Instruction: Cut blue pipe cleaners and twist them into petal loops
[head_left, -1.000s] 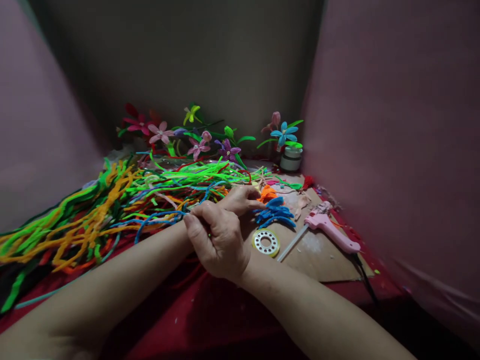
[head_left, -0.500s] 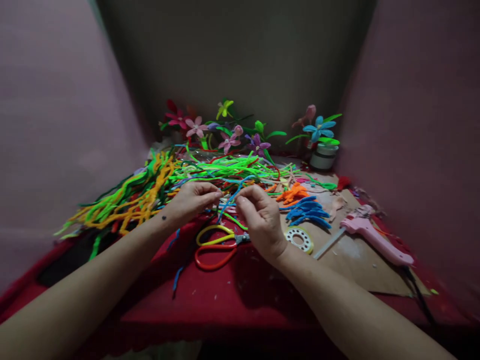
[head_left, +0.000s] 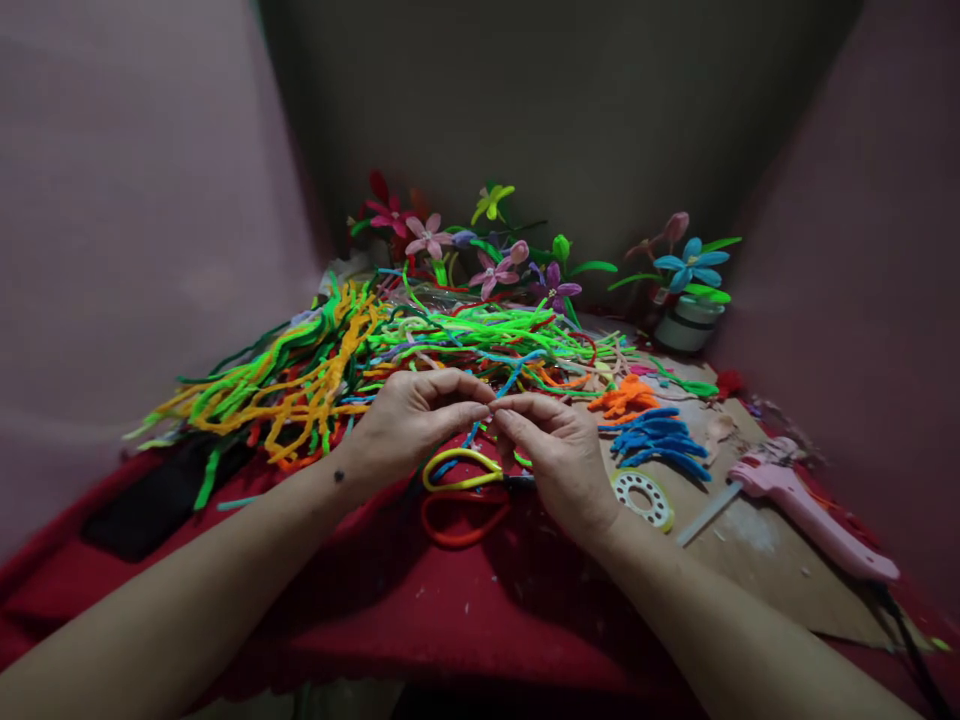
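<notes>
My left hand [head_left: 409, 418] and my right hand [head_left: 564, 458] meet fingertip to fingertip above the red table, both pinching a thin blue pipe cleaner [head_left: 512, 378] that curves up from between them. Just below the hands lie scissors [head_left: 463, 494] with one yellow and one orange handle loop. A big heap of green, yellow and orange pipe cleaners [head_left: 330, 362] spreads behind and left of the hands.
Folded blue pieces [head_left: 660, 442] and orange pieces [head_left: 625, 396] lie right of my hands, next to a tape roll [head_left: 642, 497]. A pink glue gun [head_left: 802, 505] rests on a cardboard sheet [head_left: 757, 560]. Finished pipe-cleaner flowers [head_left: 487, 265] and a small jar [head_left: 686, 328] stand at the back.
The hands were crossed near the blue pieces, then separated, took up a blue pipe cleaner, and now their fingertips have come together. The scissors have come into view; the camera has shifted.
</notes>
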